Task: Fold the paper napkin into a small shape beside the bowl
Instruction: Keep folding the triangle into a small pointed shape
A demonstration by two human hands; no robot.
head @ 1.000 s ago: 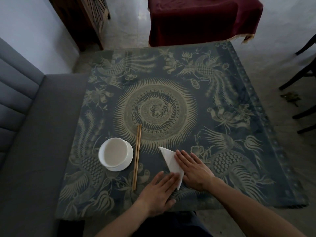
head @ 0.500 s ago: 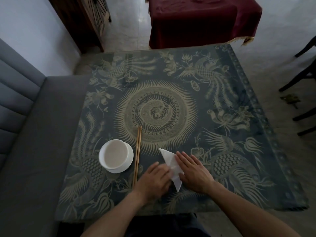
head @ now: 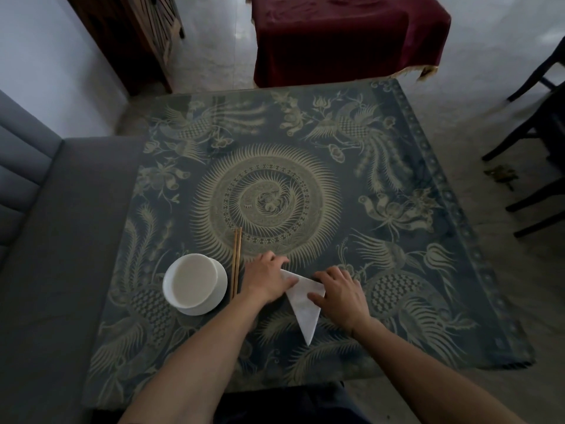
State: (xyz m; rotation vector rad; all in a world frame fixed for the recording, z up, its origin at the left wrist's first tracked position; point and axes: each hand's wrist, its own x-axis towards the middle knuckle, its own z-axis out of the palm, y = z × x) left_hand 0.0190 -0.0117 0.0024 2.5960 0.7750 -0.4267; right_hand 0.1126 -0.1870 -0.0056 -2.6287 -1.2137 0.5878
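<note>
Well into the fold here. Napkin (head: 304, 304) already down to a white triangle, flat on the patterned tablecloth (head: 397, 166), long point aimed back toward the body. Not yet a small shape, by the look of it: at least one more fold to bring in, then a press along the crease. Hard to tell how many layers are stacked already.

Left hand (head: 269, 281) palm down on the far left corner of the triangle, fingers curled and pressing, thumb side laid over the paper's edge. Pinning it, not lifting. Right hand (head: 339, 296) also palm down, fingers spread a little, planted on the right-hand corner, thumb reaching in over the white. Neither hand pinching or closed around anything, so far as can be seen; both flat and bearing down on the paper. Fingertips partly hidden, so an edge caught underneath cannot be ruled out.

Napkin sitting between the two hands and under both, its bare middle showing in the gap, its tail running out below the right thumb toward the wrists.

Just left of the left hand, chopsticks (head: 236, 261), a pair lying together, close to the knuckles. Beyond them, further left, the white bowl (head: 194, 281) on its saucer (head: 221, 296), apart from the paper but near. Spot beside the bowl looks right; shape still to finish.
</note>
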